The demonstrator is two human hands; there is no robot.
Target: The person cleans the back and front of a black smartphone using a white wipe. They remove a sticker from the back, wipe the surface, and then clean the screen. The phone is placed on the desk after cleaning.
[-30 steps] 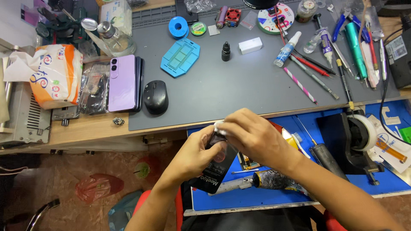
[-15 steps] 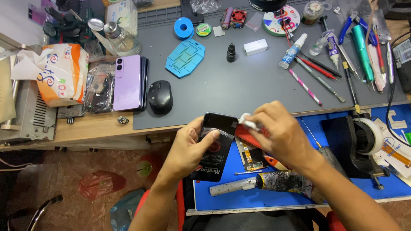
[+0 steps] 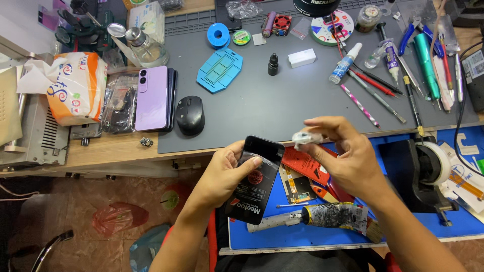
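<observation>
My left hand [image 3: 224,174] grips a black phone-sized slab with a red round mark [image 3: 256,180], tilted over the edge of the blue mat [image 3: 262,236]. My right hand [image 3: 348,158] is raised beside it and pinches a small crumpled pale piece, like peeled film or tape [image 3: 306,137], between thumb and fingers. Under the right hand lie a red flat piece [image 3: 302,163] and a small board with a yellow part [image 3: 297,184]. A dirty wrapped brush-like tool [image 3: 322,216] lies on the blue mat below.
A grey work mat [image 3: 262,108] carries a black mouse [image 3: 189,115], a lilac phone [image 3: 152,98], a blue plastic jig [image 3: 220,70], a small black bottle [image 3: 273,64], a white block [image 3: 302,58] and several pens and tools [image 3: 403,65]. A tape dispenser [image 3: 421,171] stands at right.
My right hand has lifted away from the black slab, pulling the pale piece up and to the right. The left hand keeps hold of the slab, now more exposed.
</observation>
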